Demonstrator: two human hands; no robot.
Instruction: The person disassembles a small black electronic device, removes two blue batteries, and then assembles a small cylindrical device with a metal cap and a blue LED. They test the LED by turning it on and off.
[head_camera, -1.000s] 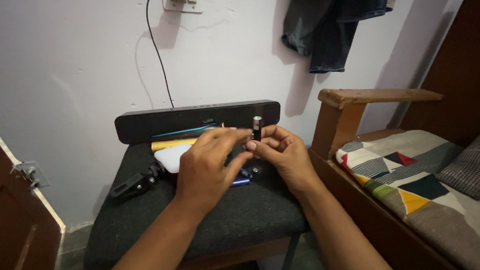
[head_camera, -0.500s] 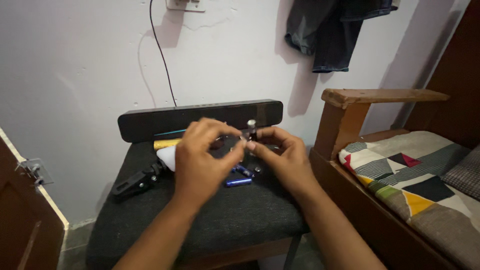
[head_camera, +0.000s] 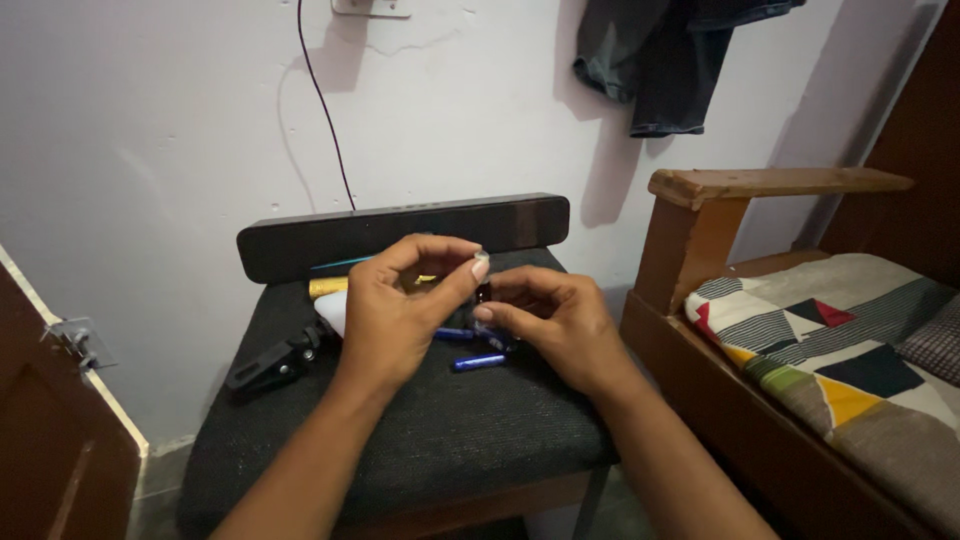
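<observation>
Both hands meet above the middle of a dark cushioned stool (head_camera: 300, 460) that stands against a pale wall. The left hand (head_camera: 385, 315) has its grip pinched together, thumb and forefinger closed on the silver tip of a small dark cylinder (head_camera: 482, 280). The right hand (head_camera: 560, 320) has its grip closed on the lower part of the same cylinder, its fingers curled under it. The cylinder stands roughly upright between the two hands, above the stool's surface and not touching it.

Below the hands, near the stool's centre, lie two blue batteries (head_camera: 478, 362), one just beside the right hand's fingers and one partly hidden behind the left thumb. Toward the left edge of the stool a black clip mount (head_camera: 268, 366) lies on its side, and a white object (head_camera: 332, 310) shows just behind the left hand. A yellow stick (head_camera: 328, 287) lies near the stool's back edge, in front of a long black speaker bar (head_camera: 300, 245) that runs along that edge. A black cable (head_camera: 325, 100) runs up the wall from behind the bar. To the right stands a wooden bed frame (head_camera: 690, 240) with a patterned mattress (head_camera: 830, 350), and dark clothing (head_camera: 660, 60) hangs on the wall above.
</observation>
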